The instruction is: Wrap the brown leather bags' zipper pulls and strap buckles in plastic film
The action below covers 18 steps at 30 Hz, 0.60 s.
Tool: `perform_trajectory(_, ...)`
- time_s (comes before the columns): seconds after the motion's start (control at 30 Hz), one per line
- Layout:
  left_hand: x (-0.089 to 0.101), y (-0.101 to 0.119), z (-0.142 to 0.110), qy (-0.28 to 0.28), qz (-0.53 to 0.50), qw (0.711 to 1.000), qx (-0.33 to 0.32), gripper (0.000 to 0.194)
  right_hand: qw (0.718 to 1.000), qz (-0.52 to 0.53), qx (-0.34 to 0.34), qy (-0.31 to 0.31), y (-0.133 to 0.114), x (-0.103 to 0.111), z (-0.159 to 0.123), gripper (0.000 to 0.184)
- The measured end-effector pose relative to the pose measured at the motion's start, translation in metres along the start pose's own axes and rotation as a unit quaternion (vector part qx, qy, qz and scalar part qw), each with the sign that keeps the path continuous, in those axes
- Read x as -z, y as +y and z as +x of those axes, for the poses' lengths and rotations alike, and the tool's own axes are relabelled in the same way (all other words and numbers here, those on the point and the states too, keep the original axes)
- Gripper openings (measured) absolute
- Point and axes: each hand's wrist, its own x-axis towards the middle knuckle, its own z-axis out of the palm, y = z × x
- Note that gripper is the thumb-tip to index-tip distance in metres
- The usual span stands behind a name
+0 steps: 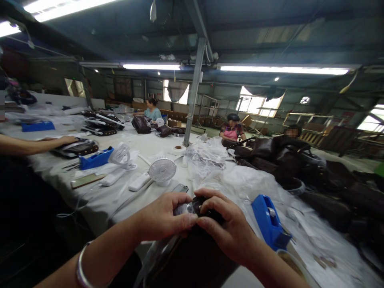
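A dark brown leather bag (192,260) stands at the table edge right in front of me. Clear plastic wrap (183,209) covers part of its top, where a dark strap or handle shows. My left hand (171,214) is closed on the plastic wrap, thumb and fingers pinching it. From the other side, my right hand (223,218) curls its fingers around the dark handle (199,204). Both thumbs nearly meet over the bag's top. To the right of my right hand sits a blue tape dispenser (268,220).
Two white fans (162,170) and a phone (181,188) lie ahead on the table. Brown bags (270,156) are heaped at right beside plastic sheets (207,156). At left, a co-worker's arm (36,146) reaches to another bag (78,148). A metal post (193,96) rises mid-table.
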Motion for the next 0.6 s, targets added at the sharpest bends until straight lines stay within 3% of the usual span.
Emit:
perform_trajectory(0.07,0.001,-0.001,0.0,-0.02,-0.045,0.999,0.017,0.031,1.0,0.002,-0.015,0.004,-0.002,0.003,0.0,0.006)
perform_trajectory(0.17,-0.003,0.007,-0.001,-0.003,-0.056,0.998,0.035,0.025,0.999,0.005,-0.034,0.005,-0.008,0.006,0.003,0.005)
perform_trajectory(0.27,-0.012,0.017,0.0,0.011,-0.049,0.997,0.06,0.02,0.997,-0.013,-0.071,0.016,-0.017,0.007,0.009,0.002)
perform_trajectory(0.43,-0.024,0.023,-0.001,0.018,-0.013,0.998,0.064,0.015,0.986,-0.089,-0.139,0.035,-0.03,0.004,0.013,0.013)
perform_trajectory(0.6,-0.029,0.021,-0.001,0.025,0.002,0.997,0.072,0.02,0.978,-0.155,-0.136,0.023,-0.033,0.002,0.005,0.014)
